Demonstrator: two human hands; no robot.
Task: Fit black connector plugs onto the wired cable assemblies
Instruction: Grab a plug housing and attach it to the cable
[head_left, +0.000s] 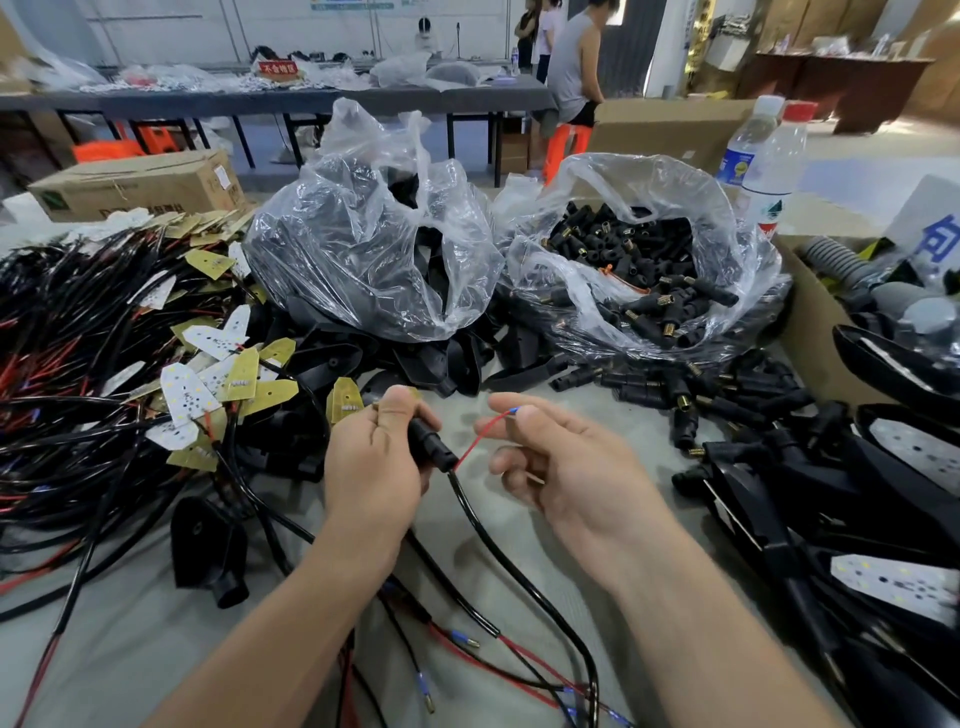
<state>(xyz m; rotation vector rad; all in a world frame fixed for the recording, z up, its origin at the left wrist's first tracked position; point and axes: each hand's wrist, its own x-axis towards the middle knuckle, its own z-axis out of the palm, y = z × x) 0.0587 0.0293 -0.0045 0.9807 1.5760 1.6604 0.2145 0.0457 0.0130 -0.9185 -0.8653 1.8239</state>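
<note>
Light: bright, even, diffuse, from overhead.
Shadows: soft, faint under right hand (566, 467).
Glare: white highlights on plastic bags (363, 249).
Distortion: wide-angle bending at edges.
Focus: centre sharp; bottles (763, 156) slightly smeared.

Connector plug (431, 441) is sitting in the left hand (371, 462), its wire (480, 436) running across to the right hand (561, 457). Cable pile (78, 374) is lying left of the left hand; a bag (363, 249) is standing beyond it, a plug-filled bag (649, 270) and loose plugs (701, 384) beyond the right hand.
</note>
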